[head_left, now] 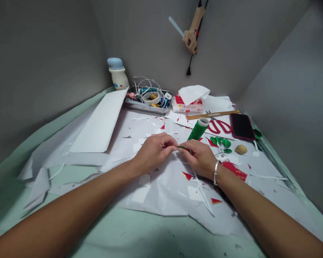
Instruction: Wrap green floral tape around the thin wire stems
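Pinching a thin green piece (182,147) — left hand (156,150) and right hand (200,156) both closed on it, between the side edges of the desk (140,233)! Light, even tension should serve best.

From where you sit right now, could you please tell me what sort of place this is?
It looks like a small handicraft workspace, probably a corner table: a glue gun hangs by the wall, red-handled scissors lie among paper scraps, and a green spool stands near the hands.

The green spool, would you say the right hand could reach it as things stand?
Probably yes: the green spool sits beyond the right hand, nothing visible between, though that hand pinches a thin green piece.
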`<action>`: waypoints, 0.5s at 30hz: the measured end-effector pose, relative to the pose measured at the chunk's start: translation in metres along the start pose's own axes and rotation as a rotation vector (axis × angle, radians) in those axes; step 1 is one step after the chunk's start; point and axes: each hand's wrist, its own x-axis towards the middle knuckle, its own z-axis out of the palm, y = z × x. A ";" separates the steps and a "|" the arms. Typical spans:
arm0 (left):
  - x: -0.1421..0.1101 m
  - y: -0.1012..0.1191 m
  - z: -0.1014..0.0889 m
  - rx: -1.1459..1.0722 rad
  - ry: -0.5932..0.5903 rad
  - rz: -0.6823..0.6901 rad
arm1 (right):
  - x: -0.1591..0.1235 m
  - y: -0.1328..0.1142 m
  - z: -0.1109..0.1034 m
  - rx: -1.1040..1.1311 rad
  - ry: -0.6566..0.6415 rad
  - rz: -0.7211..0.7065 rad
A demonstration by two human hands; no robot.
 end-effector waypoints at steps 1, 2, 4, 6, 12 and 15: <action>0.000 0.000 0.000 0.003 0.020 -0.022 | -0.001 -0.002 0.000 -0.022 -0.031 -0.028; 0.000 -0.001 0.000 0.026 0.040 -0.034 | -0.001 -0.005 0.000 -0.047 -0.057 -0.061; 0.000 -0.004 0.002 0.110 0.064 -0.024 | -0.002 -0.011 -0.001 -0.105 -0.089 -0.131; 0.000 -0.008 0.004 0.209 0.061 0.014 | -0.003 -0.014 -0.002 -0.157 -0.087 -0.187; -0.001 -0.012 0.007 0.293 -0.077 0.185 | -0.001 -0.011 -0.004 -0.065 0.055 -0.118; -0.001 -0.008 0.005 0.211 -0.117 0.207 | 0.001 -0.004 -0.003 0.029 0.108 -0.006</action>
